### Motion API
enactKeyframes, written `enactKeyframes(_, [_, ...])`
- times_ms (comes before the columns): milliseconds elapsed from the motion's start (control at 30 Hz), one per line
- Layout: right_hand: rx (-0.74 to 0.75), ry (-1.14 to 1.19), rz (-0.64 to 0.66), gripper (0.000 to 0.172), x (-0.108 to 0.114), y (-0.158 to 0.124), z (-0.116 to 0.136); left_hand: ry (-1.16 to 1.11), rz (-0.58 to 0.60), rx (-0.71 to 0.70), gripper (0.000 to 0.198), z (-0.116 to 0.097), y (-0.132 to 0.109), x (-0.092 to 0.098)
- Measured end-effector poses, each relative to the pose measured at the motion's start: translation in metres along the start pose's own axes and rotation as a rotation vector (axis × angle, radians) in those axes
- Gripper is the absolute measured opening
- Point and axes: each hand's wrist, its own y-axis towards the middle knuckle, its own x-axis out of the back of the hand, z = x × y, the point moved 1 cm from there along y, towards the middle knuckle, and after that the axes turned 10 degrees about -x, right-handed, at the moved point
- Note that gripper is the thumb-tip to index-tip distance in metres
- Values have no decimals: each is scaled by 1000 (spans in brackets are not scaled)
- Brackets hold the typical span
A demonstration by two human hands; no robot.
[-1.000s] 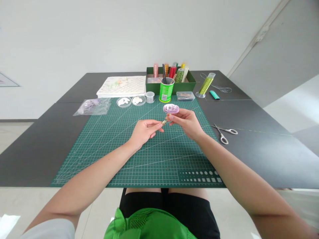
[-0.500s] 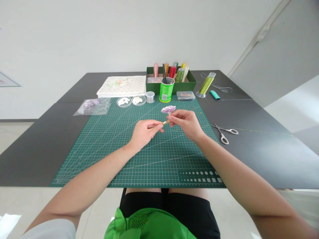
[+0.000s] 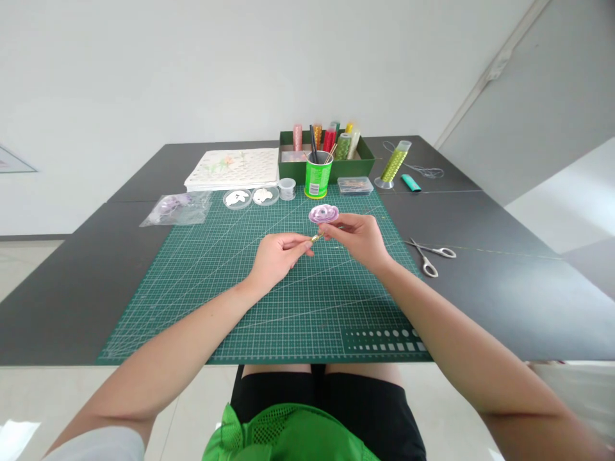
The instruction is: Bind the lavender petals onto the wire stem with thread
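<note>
My right hand [image 3: 360,238] is closed in a pinch just below a light purple artificial flower [image 3: 323,213], which is held above the cutting mat. My left hand [image 3: 281,255] is also pinched. Its thumb and forefinger grip a small shiny gold-coloured piece [image 3: 316,238] that reaches across to the right fingertips. Whether this piece is thread, wire or part of the flower's stem is too small to tell. Under both hands lies the green gridded cutting mat [image 3: 269,320]. Scissors [image 3: 429,259] rest to the right of my right hand, their blades crossed and partly spread.
Behind the hands stand a green tub [image 3: 317,176] of sticks and a dark green box [image 3: 360,168] holding thread spools. A yellow-green spool [image 3: 394,163] and a teal object [image 3: 410,183] are at right. Dishes of white pieces [image 3: 237,198] and a plastic bag [image 3: 177,209] are at left.
The flower has tipped toward me, so more of its face shows. Both hands keep their pinch and have barely moved. The whole view has shifted slightly.
</note>
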Motion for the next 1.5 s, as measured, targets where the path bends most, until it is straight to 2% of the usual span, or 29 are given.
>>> enactKeyframes(233, [-70,176,109,22,3,4,0,46,7,-49,22,2,-1,2])
enactKeyframes(433, [-8,48,30,16,-1,0,-2,117,-13,-114,19,0,-3,1])
enactKeyframes(600, [205,-201,-75,10,-2,-6,2,116,-28,-99,18,-2,-4,0])
enactKeyframes(700, [290,-261,-95,11,-2,-6,3,116,-28,-90,19,-1,-3,0])
enactKeyframes(867, [292,-260,-101,15,-4,-6,2,108,-29,-98,21,3,-2,0])
enactKeyframes(967, [226,-193,-95,14,-4,-6,-1,98,-23,-94,22,4,-2,0])
enactKeyframes(1033, [123,-103,-50,13,-2,-3,-5,92,-20,-80,23,4,-2,1])
enactKeyframes(1133, [-13,46,109,24,4,4,-11,61,-30,-63,25,4,-1,2])
enactKeyframes(1233, [-84,177,305,35,6,8,-16,18,-49,-67,25,3,0,3])
enactKeyframes(1300, [-107,253,387,40,4,7,-18,-1,-62,-71,26,3,0,4])
enactKeyframes(1400, [-83,271,430,42,-6,0,-17,-9,-69,-71,25,1,0,4])
enactKeyframes(1500, [-69,165,423,38,-16,-7,-14,-13,-63,-69,25,0,1,4])
